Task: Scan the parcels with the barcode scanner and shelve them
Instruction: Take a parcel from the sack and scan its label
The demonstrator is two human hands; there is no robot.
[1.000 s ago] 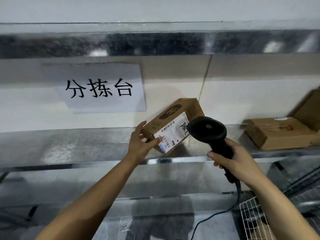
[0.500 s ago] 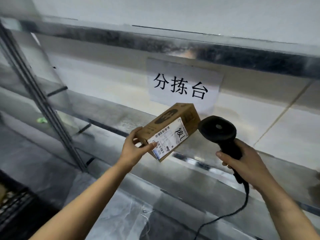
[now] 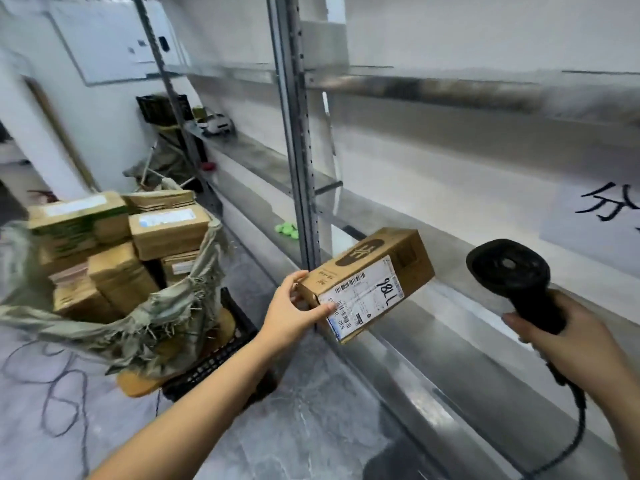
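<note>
My left hand (image 3: 292,311) grips the near end of a small brown cardboard parcel (image 3: 370,268), thumb on its white shipping label marked with handwritten digits. The parcel is held tilted in the air in front of the metal shelf (image 3: 433,327). My right hand (image 3: 568,337) holds the handle of a black barcode scanner (image 3: 509,271), its head a short way right of the parcel. The scanner's cable hangs down from my right hand.
At the left a torn sack (image 3: 114,323) on a black crate (image 3: 221,362) holds several more brown parcels (image 3: 166,230). A grey upright post (image 3: 294,133) stands just behind the held parcel. A white sign (image 3: 602,220) with black characters hangs at the right. Loose cables (image 3: 59,393) lie on the floor.
The view has swung left, bringing the sack of parcels and the shelf post into sight. Both hands keep their hold; parcel and scanner stay in nearly the same relation.
</note>
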